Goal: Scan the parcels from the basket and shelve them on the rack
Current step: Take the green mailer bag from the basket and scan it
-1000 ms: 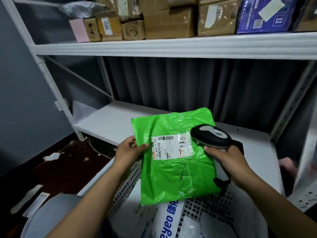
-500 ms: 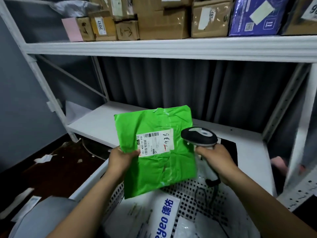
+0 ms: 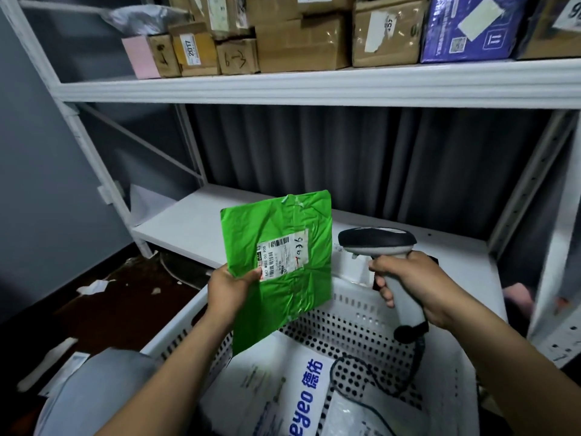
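Evidently the scanning step is in hand: the left hand (image 3: 231, 289) pinches the green mailer (image 3: 283, 265) upright above the white basket (image 3: 361, 328), while the right hand (image 3: 412, 284) grips the barcode scanner (image 3: 377, 243) just beside its label (image 3: 281, 258). Next, probably, the mailer goes onto the rack shelf (image 3: 188, 228) behind the basket.

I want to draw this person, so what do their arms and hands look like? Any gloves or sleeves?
No gloves, and no sleeves in view: both forearms are bare all the way to the bottom edge of the picture. The left hand and the right hand are bare too. No ring, watch or wristband shows on either, and there are no marks or stickers on the arms.
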Tool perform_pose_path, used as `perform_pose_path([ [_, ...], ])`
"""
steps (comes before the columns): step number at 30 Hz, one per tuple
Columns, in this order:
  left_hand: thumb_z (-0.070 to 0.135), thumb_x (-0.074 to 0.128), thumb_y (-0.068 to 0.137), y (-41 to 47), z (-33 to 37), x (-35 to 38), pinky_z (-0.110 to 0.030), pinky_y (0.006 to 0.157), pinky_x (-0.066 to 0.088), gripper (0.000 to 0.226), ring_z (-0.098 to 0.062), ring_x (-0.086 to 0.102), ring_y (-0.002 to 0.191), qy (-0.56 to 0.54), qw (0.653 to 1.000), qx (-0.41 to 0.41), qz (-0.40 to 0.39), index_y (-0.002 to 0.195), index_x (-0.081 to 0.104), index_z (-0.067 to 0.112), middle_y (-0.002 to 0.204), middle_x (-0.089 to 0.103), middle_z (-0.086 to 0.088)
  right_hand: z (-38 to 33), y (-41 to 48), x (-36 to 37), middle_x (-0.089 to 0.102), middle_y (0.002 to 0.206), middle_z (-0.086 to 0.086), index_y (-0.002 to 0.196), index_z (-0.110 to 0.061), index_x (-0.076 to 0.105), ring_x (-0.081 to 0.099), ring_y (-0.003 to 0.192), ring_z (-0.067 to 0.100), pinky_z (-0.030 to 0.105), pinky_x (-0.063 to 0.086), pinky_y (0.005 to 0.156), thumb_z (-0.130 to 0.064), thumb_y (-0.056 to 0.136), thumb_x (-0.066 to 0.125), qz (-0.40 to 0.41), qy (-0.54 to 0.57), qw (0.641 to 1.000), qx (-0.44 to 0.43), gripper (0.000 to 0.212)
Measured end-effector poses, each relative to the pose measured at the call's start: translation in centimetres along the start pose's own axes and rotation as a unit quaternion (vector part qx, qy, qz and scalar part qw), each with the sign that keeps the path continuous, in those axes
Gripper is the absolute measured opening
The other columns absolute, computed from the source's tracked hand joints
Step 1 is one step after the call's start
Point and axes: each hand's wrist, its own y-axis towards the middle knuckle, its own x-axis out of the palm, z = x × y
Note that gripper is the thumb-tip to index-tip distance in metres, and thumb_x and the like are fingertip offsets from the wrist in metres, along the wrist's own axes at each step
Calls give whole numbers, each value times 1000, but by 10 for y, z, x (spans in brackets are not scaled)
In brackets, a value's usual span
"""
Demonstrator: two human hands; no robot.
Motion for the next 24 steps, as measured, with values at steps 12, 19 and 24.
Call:
perform_pose_path([
  [12,1,75,79,-4,-1,4,-27,68,55,14,-13,65,65,-30,999,3,-21,85,70,12,87,71,-9,4,1,-7,54,60,14,73,1,58,46,42,19,27,43,44,-4,89,59,3,-17,1000,-9,16],
  [19,5,74,81,-3,-8,24,-36,77,56,23,-23,69,79,-21,999,-9,-45,103,70,2,95,73,-13,19,19,-18,54,55,8,70,-3,59,49,42,16,24,43,43,-4,87,60,45,-73,996,5,17],
  [24,2,69,85,8,4,73,-33,82,51,21,-23,66,82,-75,996,-14,-37,105,67,6,94,69,-9,33,48,-49,56,60,9,73,-6,60,51,47,19,26,43,47,-9,85,63,110,-102,989,19,13],
])
